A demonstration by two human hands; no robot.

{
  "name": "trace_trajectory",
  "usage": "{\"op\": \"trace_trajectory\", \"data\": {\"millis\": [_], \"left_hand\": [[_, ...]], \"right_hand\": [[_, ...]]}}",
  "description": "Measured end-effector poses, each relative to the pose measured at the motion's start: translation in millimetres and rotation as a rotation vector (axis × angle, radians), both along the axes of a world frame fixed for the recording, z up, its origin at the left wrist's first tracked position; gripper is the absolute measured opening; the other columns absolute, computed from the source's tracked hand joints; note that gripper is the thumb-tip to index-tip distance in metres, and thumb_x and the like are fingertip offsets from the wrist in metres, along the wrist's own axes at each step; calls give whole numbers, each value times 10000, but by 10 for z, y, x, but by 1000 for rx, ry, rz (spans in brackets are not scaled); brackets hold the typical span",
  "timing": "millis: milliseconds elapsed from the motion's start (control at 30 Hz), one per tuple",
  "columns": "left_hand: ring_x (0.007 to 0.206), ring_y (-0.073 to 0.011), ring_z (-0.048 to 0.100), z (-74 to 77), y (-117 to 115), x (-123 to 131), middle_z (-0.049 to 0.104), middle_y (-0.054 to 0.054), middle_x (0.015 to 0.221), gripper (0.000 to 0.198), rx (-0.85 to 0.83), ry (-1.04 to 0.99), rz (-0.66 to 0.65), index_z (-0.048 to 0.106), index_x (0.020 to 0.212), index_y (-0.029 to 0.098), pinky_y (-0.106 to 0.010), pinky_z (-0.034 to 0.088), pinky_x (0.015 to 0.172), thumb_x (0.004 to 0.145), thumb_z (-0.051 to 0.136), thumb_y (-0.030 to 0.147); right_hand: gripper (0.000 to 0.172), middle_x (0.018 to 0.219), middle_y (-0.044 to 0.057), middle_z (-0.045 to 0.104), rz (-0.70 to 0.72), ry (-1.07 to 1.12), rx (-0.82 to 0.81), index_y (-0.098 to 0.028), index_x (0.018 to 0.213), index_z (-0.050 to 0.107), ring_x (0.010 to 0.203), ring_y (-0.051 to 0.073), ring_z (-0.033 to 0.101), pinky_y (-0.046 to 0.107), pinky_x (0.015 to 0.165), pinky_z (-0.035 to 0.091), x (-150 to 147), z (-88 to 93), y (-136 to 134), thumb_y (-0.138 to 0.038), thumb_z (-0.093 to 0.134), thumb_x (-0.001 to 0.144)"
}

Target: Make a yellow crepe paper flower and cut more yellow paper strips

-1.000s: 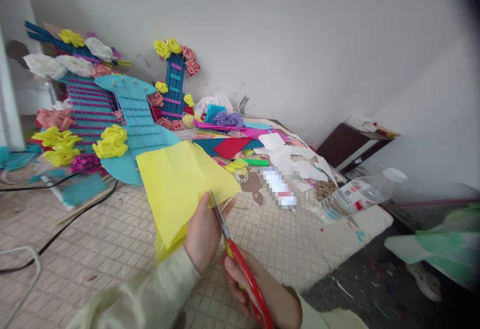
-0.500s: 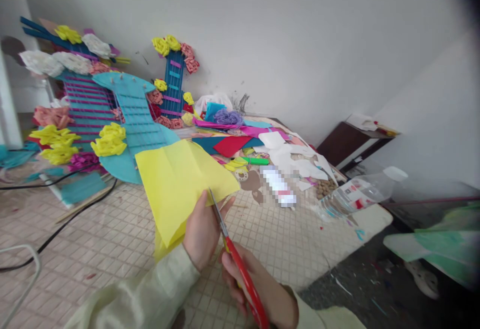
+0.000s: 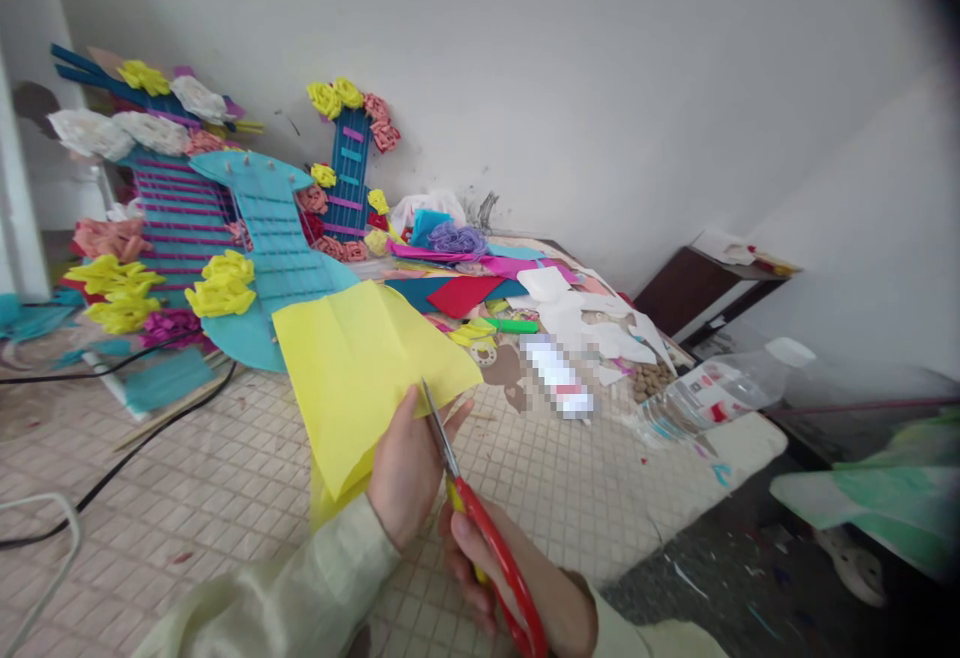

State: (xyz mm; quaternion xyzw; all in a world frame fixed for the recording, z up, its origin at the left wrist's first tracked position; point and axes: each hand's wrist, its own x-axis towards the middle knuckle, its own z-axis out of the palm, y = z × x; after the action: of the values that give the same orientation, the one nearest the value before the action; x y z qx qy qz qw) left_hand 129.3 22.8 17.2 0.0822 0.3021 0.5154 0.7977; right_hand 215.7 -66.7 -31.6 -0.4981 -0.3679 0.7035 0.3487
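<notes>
A folded yellow paper sheet (image 3: 352, 368) is held up above the table by my left hand (image 3: 409, 463), which grips it near its lower right edge, thumb on the near face. My right hand (image 3: 495, 558) is wrapped round the handles of red-handled scissors (image 3: 499, 548), whose inner grip shows yellow. The metal blades point up and away from me, and their tip lies over the sheet's right edge, beside my left thumb. Part of the blades passes by my left fingers. The far side of the sheet is hidden.
Blue paper guitars (image 3: 262, 228) with paper flowers stand at the left. Coloured sheets (image 3: 465, 293), white paper scraps (image 3: 562, 313) and a blurred phone (image 3: 556, 378) lie at the back. A clear bottle (image 3: 697, 393) rests at the table's right side. A black cable (image 3: 150, 448) crosses the left.
The scissor handles have spread a little apart, showing more of the yellow inner grip. My left hand and the yellow sheet stay almost in place. The whole view has shifted slightly.
</notes>
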Motion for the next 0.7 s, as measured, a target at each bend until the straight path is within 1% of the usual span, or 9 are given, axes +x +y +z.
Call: {"op": "trace_trajectory", "data": {"millis": [167,267,367,533,600,700], "left_hand": [[778,-200,674,11,-11,-13,722,-93,902,343,-34,32,-29,598,1087,117,-293,512,787,916,337,262],[790,-191,673,23,-21,-15,723,-75,915,346,-36,36,-34,581,1116,133,-284,504,801,919,330,268],[817,-176,668,34,-35,-16,725,-40,912,331,-20,26,-31,566,1138,154,-274,484,844,916,352,277],[816,-183,673,37,-36,-13,733,-79,845,366,-26,40,-68,585,1104,90,-258,459,872,923,335,287],[819,-178,672,36,-35,-9,732,-72,865,357,-24,50,-60,577,1114,95,-258,447,891,924,338,280],[818,-175,672,36,-35,-6,725,-60,916,342,-14,66,-47,547,1155,117,-277,444,904,920,358,278]], "right_hand": [[534,574,-86,407,15,-31,47,-200,776,392,317,4,323,101,255,277,12,48,13,-721,483,706],[520,524,-93,389,31,-56,68,-198,757,386,301,14,340,100,248,268,-1,94,4,-712,460,730],[551,495,-103,378,15,-94,28,-202,804,397,289,19,329,96,236,265,-15,101,-6,-740,458,703],[593,503,-97,401,30,-135,-7,-202,867,405,296,20,334,94,239,286,-17,89,-7,-768,429,689],[610,495,-95,415,26,-151,-29,-201,883,411,298,22,339,98,246,306,-18,98,-5,-777,419,684],[651,474,-94,428,9,-160,-81,-200,869,417,289,27,343,107,241,312,-24,112,-5,-807,431,633]]}}
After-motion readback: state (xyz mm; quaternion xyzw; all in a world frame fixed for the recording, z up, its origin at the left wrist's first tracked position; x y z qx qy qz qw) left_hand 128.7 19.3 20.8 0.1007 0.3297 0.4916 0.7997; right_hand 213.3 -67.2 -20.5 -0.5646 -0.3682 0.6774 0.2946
